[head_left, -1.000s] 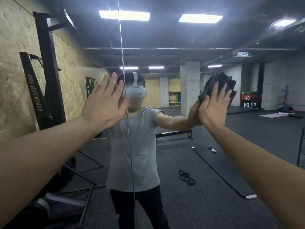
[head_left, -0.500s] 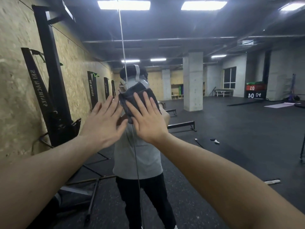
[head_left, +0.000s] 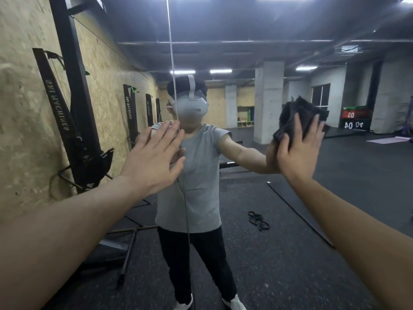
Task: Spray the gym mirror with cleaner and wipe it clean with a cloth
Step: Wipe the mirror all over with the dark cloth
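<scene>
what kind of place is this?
Most likely a gym, seen in a large wall mirror. Black upright training machines stand along the chipboard wall, the dark rubber floor reflects, and stacked red and black jump boxes carry mirrored numbers.

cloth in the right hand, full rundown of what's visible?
The cloth is dark, black or charcoal, soft fabric, bunched and folded into a thick wad with creased layers and a pointed corner sticking up at its top. The right hand presses it flat against the mirror with straight, spread fingers over its lower part; the thumb sits by its lower left edge. It is to the right of the vertical mirror seam. Its edges look slightly motion-blurred. Whether it is damp cannot be told.
</scene>
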Tool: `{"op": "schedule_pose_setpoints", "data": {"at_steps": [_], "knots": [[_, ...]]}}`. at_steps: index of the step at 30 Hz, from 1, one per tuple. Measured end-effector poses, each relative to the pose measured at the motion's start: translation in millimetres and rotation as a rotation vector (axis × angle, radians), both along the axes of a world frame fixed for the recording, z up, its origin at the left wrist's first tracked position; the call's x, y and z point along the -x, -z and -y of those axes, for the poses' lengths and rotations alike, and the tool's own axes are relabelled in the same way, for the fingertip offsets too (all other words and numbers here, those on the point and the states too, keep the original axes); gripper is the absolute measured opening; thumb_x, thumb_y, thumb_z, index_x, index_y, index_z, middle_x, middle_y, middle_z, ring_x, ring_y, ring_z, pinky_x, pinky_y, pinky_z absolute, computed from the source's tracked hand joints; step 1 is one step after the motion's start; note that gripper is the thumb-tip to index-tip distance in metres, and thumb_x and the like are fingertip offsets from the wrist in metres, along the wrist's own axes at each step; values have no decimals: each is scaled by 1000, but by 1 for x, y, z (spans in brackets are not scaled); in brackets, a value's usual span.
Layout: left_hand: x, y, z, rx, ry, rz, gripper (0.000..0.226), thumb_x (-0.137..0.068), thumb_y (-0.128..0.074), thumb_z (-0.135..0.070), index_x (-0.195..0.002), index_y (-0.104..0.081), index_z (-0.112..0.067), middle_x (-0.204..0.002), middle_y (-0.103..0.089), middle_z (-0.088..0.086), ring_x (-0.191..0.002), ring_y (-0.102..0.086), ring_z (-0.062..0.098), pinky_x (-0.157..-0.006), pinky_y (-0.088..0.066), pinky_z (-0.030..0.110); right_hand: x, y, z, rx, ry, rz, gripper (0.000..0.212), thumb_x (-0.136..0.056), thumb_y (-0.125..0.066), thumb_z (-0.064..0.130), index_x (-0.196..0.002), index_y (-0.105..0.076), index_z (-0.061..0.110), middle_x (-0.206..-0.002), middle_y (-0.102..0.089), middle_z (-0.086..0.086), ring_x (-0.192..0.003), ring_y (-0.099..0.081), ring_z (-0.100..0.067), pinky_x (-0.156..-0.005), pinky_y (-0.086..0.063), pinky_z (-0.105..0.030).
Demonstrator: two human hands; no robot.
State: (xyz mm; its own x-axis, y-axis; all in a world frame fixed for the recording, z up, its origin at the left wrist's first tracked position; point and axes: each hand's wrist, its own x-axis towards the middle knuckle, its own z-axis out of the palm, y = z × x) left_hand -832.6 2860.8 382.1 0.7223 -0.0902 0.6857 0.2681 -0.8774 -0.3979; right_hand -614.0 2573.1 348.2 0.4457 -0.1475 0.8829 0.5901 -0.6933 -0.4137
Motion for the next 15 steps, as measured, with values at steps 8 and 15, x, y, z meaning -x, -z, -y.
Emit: {"op": "schedule_pose_setpoints", "data": {"at_steps": [8,15], "knots": [[2,6,-17,-84,84,31,66,-103,-20,-47,-161,-19,-14,-169,-12,5,-157,-12,21,-127,-14,49,62,14,-122,145,-104,210,65,-99,-41,26,-160,-29,11,-167,-15,-25,-156,-7,-43,-127,-1,-53],[0,10,-14,-46,78,30,72,-103,-13,-53,-162,-19,-11,-170,-11,9,-158,-8,23,-126,-13,52,86,68,-159,633,-251,486,61,-98,-56,24,-156,-40,12,-165,-28,-15,-156,-18,-35,-128,-7,-49]]}}
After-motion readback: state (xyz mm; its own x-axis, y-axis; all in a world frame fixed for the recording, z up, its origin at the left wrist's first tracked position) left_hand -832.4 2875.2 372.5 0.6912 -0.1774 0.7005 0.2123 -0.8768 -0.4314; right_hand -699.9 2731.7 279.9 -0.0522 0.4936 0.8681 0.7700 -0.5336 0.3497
